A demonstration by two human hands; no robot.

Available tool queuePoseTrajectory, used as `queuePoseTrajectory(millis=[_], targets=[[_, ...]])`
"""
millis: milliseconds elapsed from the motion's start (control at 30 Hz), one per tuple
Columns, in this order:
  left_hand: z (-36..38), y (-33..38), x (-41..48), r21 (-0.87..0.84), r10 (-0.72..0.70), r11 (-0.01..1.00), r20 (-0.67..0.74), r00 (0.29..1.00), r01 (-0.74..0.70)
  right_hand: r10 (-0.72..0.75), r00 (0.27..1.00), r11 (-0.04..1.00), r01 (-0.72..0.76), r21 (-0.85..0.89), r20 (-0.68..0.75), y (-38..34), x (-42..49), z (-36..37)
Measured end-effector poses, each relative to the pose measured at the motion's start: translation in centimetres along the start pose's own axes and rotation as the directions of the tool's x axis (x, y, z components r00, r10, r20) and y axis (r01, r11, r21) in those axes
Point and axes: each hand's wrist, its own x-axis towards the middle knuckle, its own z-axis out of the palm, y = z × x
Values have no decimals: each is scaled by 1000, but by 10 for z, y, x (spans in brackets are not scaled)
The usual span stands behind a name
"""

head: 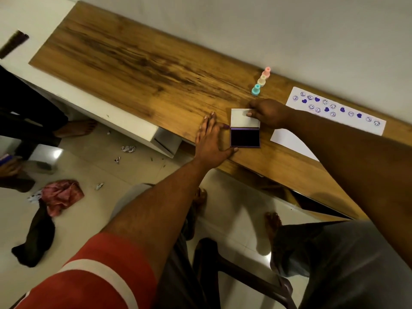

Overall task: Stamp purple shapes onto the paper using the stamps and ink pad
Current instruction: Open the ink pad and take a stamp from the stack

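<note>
Three stamps [262,80], teal, cream and pink, stand upright in a short row near the far edge of the table [133,63], and neither of your hands holds one. Just beyond your right wrist lies the paper strip [347,118], already carrying well over a dozen purple prints, a mix of smiley faces and solid hearts running along most of its length. That part of the job looks largely done, with only a little bare margin left. A second white sheet [289,141] lies nearer you, partly under your right forearm. Its visible part shows no prints, so it may be the work still ahead. The ink pad [245,137] sits open between your hands near the table's front edge, dark purple face up. Your right hand [270,112] holds the raised lid [239,119], thumb tip on its white inner face and fingers curled behind its far edge, so it reads as a pinch. Your left hand [211,139] lies flat on the wood just beside the pad, fingers straight and close together, thumb spread out to touch the pad's near corner. Whether you are opening or closing it, I cannot tell. No brand, label or legible writing shows on the pad, stamps or paper.
</note>
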Motion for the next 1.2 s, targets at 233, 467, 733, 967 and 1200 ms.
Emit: queuePoseTrajectory(millis=[233,467,733,967,1200], targets=[[0,1,-1,-9,-1,1000,-2,1000,1,-18,994,999,14,-36,-108,4,0,1],[-1,2,-1,-8,-3,1000,2,1000,3,22,921,978,-99,-181,-389,7,-9,-5],[-29,19,16,111,-63,992,54,997,56,235,849,765,-462,-448,-474,-7,20,-36],[-54,17,40,132,-47,990,43,998,41,291,886,705,-453,-545,-360,-16,49,-28],[-50,6,57,101,-71,992,-49,996,75,211,960,721,-279,-635,-182,-59,68,-22]])
